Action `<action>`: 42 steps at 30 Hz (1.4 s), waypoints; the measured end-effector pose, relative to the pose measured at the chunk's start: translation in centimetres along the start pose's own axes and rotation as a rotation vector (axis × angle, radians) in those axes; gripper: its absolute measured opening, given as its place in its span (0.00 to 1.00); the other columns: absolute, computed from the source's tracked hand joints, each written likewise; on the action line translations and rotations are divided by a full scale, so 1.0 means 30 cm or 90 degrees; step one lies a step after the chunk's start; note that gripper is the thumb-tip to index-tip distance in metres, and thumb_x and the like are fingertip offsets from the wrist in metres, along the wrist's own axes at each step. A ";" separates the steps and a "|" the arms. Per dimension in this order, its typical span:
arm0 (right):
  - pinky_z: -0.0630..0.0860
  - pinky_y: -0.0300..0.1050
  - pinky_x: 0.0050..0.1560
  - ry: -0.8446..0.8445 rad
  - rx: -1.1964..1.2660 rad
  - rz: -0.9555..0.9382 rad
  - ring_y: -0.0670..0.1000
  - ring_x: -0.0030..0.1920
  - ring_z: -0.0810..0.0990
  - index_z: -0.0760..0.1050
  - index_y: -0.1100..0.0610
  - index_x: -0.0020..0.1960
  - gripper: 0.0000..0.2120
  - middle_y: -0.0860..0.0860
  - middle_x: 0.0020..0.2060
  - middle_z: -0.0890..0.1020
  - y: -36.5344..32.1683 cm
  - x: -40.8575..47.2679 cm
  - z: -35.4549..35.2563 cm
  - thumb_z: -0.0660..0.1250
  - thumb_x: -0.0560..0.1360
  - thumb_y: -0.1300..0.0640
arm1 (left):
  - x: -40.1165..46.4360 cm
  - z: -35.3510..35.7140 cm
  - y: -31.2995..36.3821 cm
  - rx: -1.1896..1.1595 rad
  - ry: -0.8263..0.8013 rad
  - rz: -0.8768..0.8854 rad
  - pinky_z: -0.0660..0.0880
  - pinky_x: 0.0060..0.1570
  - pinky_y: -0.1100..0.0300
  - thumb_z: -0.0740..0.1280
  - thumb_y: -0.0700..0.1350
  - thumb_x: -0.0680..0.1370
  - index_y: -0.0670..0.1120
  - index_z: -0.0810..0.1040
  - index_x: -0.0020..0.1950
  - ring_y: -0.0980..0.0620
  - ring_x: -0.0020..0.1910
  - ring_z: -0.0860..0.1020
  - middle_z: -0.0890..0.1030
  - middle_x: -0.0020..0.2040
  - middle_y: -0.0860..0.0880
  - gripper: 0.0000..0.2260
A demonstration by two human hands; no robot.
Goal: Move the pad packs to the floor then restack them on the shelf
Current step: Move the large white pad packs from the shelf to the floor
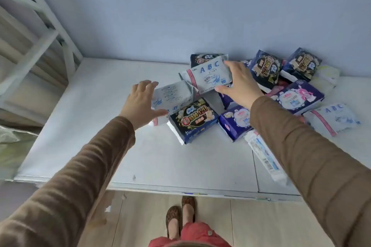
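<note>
Fingers [227, 64] of right hand [240, 84] pinch ABC pack [208, 77] — sleeve [301, 146] hides packs beneath.

Ribbed brown sleeves [313, 162] to the wrists — red garment [192, 234] below, brown patterned shoes [173, 218].

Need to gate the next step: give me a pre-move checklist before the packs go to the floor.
1. Right hand grips an ABC pack: ok.
2. Left hand grips the second ABC pack: not ok, fingers spread, only touching.
3. Held pack lifted off the pile: cannot tell.
4. Floor near the feet free for packs: ok.
5. Remaining packs away from the shelf edge: not ok, one white pack nears the front edge.
</note>
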State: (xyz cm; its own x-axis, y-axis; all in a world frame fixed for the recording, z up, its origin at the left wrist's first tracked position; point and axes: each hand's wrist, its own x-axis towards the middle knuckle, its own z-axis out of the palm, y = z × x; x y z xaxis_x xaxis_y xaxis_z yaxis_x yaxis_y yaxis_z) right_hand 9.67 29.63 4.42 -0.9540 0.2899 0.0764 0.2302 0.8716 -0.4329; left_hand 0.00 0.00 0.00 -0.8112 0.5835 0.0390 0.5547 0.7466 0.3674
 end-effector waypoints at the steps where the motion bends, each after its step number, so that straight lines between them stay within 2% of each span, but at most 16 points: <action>1: 0.63 0.52 0.69 -0.002 -0.004 -0.006 0.59 0.69 0.65 0.60 0.57 0.75 0.39 0.57 0.69 0.67 0.010 0.043 -0.002 0.75 0.71 0.50 | 0.015 0.012 -0.008 0.004 -0.013 -0.016 0.64 0.70 0.45 0.75 0.61 0.68 0.48 0.59 0.77 0.44 0.71 0.61 0.63 0.74 0.47 0.44; 6: 0.58 0.53 0.72 -0.072 -0.026 0.017 0.59 0.73 0.60 0.56 0.56 0.78 0.46 0.58 0.74 0.62 0.052 0.225 -0.022 0.77 0.69 0.46 | 0.062 0.068 -0.023 0.025 -0.073 -0.053 0.66 0.69 0.47 0.72 0.67 0.66 0.50 0.56 0.78 0.47 0.69 0.63 0.63 0.73 0.50 0.47; 10: 0.58 0.53 0.73 -0.156 -0.075 -0.024 0.58 0.74 0.58 0.54 0.54 0.79 0.50 0.55 0.76 0.60 0.083 0.351 -0.024 0.78 0.66 0.43 | 0.084 0.090 -0.037 0.044 -0.075 -0.044 0.71 0.64 0.50 0.71 0.70 0.63 0.53 0.57 0.75 0.50 0.65 0.66 0.67 0.69 0.53 0.46; 15: 0.64 0.48 0.69 -0.347 -0.148 -0.030 0.56 0.72 0.66 0.57 0.52 0.78 0.51 0.53 0.74 0.66 0.097 0.468 -0.022 0.78 0.64 0.39 | 0.118 0.081 -0.069 0.055 -0.088 -0.053 0.73 0.58 0.51 0.69 0.72 0.61 0.59 0.57 0.74 0.52 0.62 0.66 0.69 0.66 0.55 0.46; 17: 0.63 0.47 0.68 -0.385 -0.170 -0.025 0.55 0.73 0.65 0.54 0.52 0.79 0.54 0.53 0.76 0.64 0.097 0.494 -0.016 0.78 0.63 0.38 | 0.133 0.066 -0.081 0.061 -0.095 -0.065 0.73 0.56 0.52 0.70 0.71 0.61 0.63 0.56 0.74 0.52 0.61 0.66 0.69 0.63 0.56 0.45; 21: 0.69 0.52 0.65 -0.419 -0.261 -0.036 0.57 0.67 0.67 0.59 0.53 0.76 0.57 0.55 0.67 0.65 0.083 0.513 -0.016 0.78 0.56 0.32 | 0.149 0.065 -0.103 0.009 -0.098 -0.075 0.73 0.56 0.53 0.75 0.64 0.61 0.61 0.56 0.75 0.53 0.58 0.63 0.68 0.61 0.55 0.47; 23: 0.71 0.54 0.62 -0.398 -0.267 -0.053 0.55 0.64 0.65 0.63 0.54 0.72 0.54 0.53 0.62 0.65 0.084 0.498 -0.010 0.78 0.55 0.32 | 0.146 0.067 -0.108 -0.009 -0.089 -0.069 0.72 0.56 0.54 0.78 0.60 0.61 0.56 0.60 0.73 0.53 0.56 0.64 0.69 0.59 0.55 0.45; 25: 0.72 0.52 0.58 -0.350 -0.237 -0.089 0.54 0.61 0.67 0.62 0.56 0.69 0.52 0.52 0.59 0.64 0.090 0.472 -0.001 0.80 0.55 0.35 | 0.139 0.062 -0.113 -0.006 -0.069 -0.062 0.74 0.54 0.53 0.79 0.57 0.61 0.54 0.64 0.69 0.53 0.54 0.65 0.70 0.57 0.55 0.41; 28: 0.67 0.46 0.44 -0.263 -0.155 -0.125 0.51 0.54 0.71 0.62 0.55 0.64 0.45 0.48 0.55 0.65 0.094 0.423 -0.002 0.82 0.57 0.41 | 0.125 0.038 -0.120 0.002 -0.020 -0.069 0.75 0.52 0.51 0.79 0.56 0.61 0.52 0.66 0.67 0.52 0.54 0.65 0.71 0.57 0.53 0.39; 30: 0.66 0.46 0.39 -0.209 -0.115 -0.119 0.51 0.51 0.72 0.62 0.54 0.60 0.41 0.49 0.54 0.67 0.083 0.380 -0.020 0.82 0.58 0.41 | 0.112 0.009 -0.123 -0.003 0.029 -0.073 0.73 0.51 0.51 0.80 0.56 0.61 0.51 0.67 0.68 0.51 0.54 0.66 0.72 0.57 0.51 0.40; 33: 0.70 0.47 0.44 -0.121 -0.079 -0.106 0.52 0.52 0.73 0.63 0.55 0.60 0.40 0.52 0.56 0.69 0.048 0.292 -0.058 0.81 0.59 0.41 | 0.073 -0.051 -0.118 0.005 0.094 -0.054 0.73 0.51 0.52 0.80 0.58 0.61 0.50 0.67 0.68 0.50 0.53 0.67 0.72 0.56 0.51 0.40; 36: 0.68 0.46 0.46 -0.055 -0.048 -0.094 0.52 0.52 0.73 0.63 0.56 0.61 0.40 0.53 0.58 0.70 -0.004 0.169 -0.099 0.81 0.60 0.42 | 0.004 -0.117 -0.113 0.000 0.137 -0.034 0.72 0.51 0.52 0.79 0.60 0.61 0.51 0.67 0.67 0.50 0.54 0.67 0.72 0.57 0.51 0.40; 40: 0.73 0.52 0.53 0.022 -0.040 -0.053 0.54 0.55 0.74 0.64 0.55 0.63 0.40 0.53 0.58 0.70 -0.081 -0.060 -0.138 0.80 0.61 0.40 | -0.148 -0.191 -0.100 -0.010 0.168 0.000 0.70 0.53 0.52 0.78 0.61 0.61 0.50 0.66 0.67 0.48 0.55 0.68 0.72 0.58 0.51 0.41; 42: 0.71 0.50 0.55 0.057 -0.017 -0.038 0.55 0.57 0.73 0.65 0.56 0.63 0.39 0.54 0.58 0.71 -0.112 -0.199 -0.143 0.80 0.61 0.42 | -0.251 -0.216 -0.088 -0.012 0.177 0.017 0.70 0.54 0.51 0.79 0.61 0.61 0.49 0.66 0.68 0.47 0.55 0.68 0.72 0.58 0.50 0.41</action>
State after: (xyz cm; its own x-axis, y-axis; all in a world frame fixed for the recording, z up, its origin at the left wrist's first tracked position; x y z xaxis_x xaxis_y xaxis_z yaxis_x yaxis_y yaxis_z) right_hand 15.42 26.65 9.28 -0.9458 0.2695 0.1815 0.1791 0.8984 -0.4010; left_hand 3.45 -8.44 4.77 -0.8177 0.4907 0.3009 0.5747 0.7245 0.3806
